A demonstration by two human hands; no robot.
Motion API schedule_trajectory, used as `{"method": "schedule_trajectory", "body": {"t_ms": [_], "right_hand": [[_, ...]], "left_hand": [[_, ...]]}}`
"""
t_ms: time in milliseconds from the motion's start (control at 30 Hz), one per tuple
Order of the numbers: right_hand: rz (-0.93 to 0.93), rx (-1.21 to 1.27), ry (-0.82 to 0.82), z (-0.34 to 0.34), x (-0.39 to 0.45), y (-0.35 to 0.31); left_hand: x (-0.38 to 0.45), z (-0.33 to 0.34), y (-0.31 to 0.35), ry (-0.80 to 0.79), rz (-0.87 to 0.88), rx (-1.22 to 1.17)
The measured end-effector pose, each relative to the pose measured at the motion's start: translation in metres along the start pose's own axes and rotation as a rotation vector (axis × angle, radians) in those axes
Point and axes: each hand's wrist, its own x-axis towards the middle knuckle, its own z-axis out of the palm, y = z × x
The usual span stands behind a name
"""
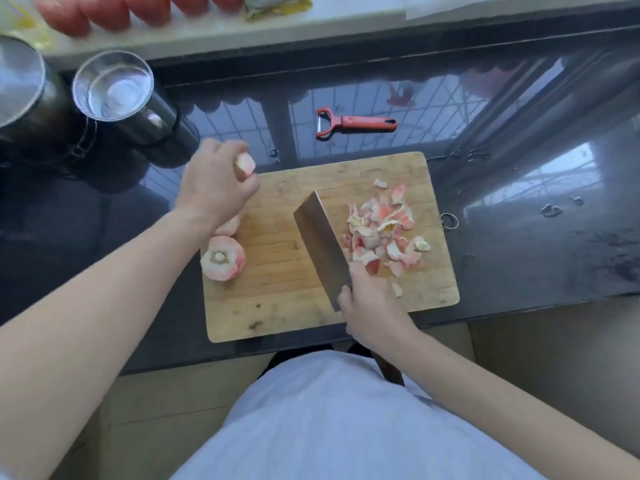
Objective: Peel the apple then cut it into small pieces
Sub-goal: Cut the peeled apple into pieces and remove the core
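Note:
A wooden cutting board (277,306) lies on the dark counter. My left hand (214,183) grips a peeled apple piece (245,165) above the board's far left corner. A larger peeled apple chunk (223,259) with its core showing sits at the board's left edge, and another piece (229,226) is partly hidden under my left wrist. My right hand (372,308) holds a cleaver (320,242) by its handle, the blade lying across the board's middle. A heap of pink apple peelings (382,232) lies on the board's right side.
A red peeler (353,123) rests on the counter beyond the board. A glass (112,85) and a dark jar (20,81) stand at the far left. Red fruit (114,8) lines the light sill at the back. The counter edge runs just below the board.

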Motion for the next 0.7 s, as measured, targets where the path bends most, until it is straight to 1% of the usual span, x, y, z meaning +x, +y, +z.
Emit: {"method": "schedule_trajectory", "body": {"t_ms": [33, 100, 200, 300, 400, 500, 600, 700], "right_hand": [[-0.028, 0.022, -0.005, 0.01, 0.002, -0.012], [-0.065, 0.076, -0.009, 0.026, 0.005, -0.034], [-0.018, 0.086, 0.018, 0.04, 0.006, -0.044], [0.089, 0.099, 0.147, 0.037, 0.004, -0.029], [0.151, 0.075, 0.283, 0.023, 0.005, -0.011], [0.178, -0.028, 0.341, 0.014, 0.004, -0.011], [0.134, -0.001, 0.299, 0.021, 0.002, -0.026], [0.089, 0.148, 0.227, 0.034, 0.004, -0.033]], "left_hand": [[-0.004, -0.01, -0.001, 0.059, -0.108, -0.11], [-0.022, -0.029, -0.002, 0.096, -0.245, -0.234], [-0.068, -0.04, -0.002, 0.037, -0.377, -0.401], [-0.111, -0.033, -0.001, -0.061, -0.462, -0.526], [-0.141, -0.019, 0.001, -0.138, -0.499, -0.543], [-0.156, -0.005, 0.003, -0.22, -0.469, -0.487], [-0.158, 0.007, 0.0, -0.249, -0.434, -0.396], [-0.158, 0.015, 0.003, -0.277, -0.412, -0.374]]}}
